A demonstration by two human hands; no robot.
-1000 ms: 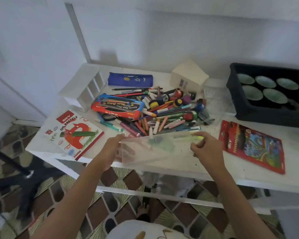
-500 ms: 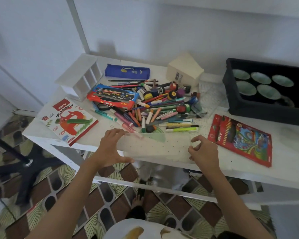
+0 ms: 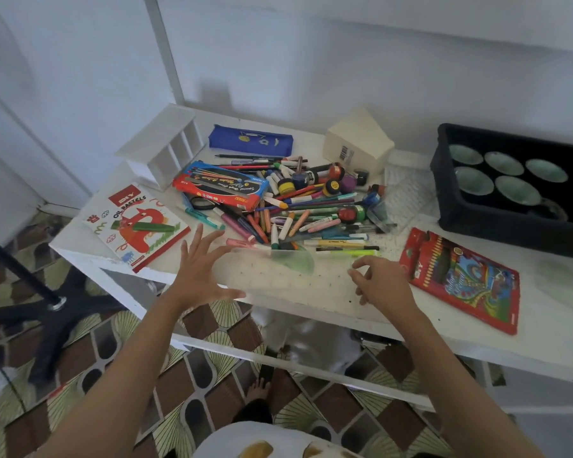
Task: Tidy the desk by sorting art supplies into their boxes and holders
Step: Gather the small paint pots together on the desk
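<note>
A heap of markers, crayons, pens and small paint pots (image 3: 305, 209) lies in the middle of the white desk (image 3: 543, 338). A clear plastic tray (image 3: 288, 279) rests flat at the desk's front edge, with a green translucent piece showing through it. My left hand (image 3: 202, 269) hovers at the tray's left end, fingers spread wide and holding nothing. My right hand (image 3: 381, 282) is at the tray's right end, fingers loosely bent and apart, also holding nothing. A white compartment holder (image 3: 166, 150) stands at the back left.
A red-and-blue brush box (image 3: 222, 186) lies left of the heap, an oil pastels box (image 3: 136, 223) at the front left, a blue pencil case (image 3: 250, 145) and cream box (image 3: 358, 140) at the back. A red coloured-pencil pack (image 3: 460, 276) and black crate of bowls (image 3: 510, 206) sit right.
The clear tray was held up and tilted by both hands; it now lies flat on the desk. Both hands have let go and opened.
</note>
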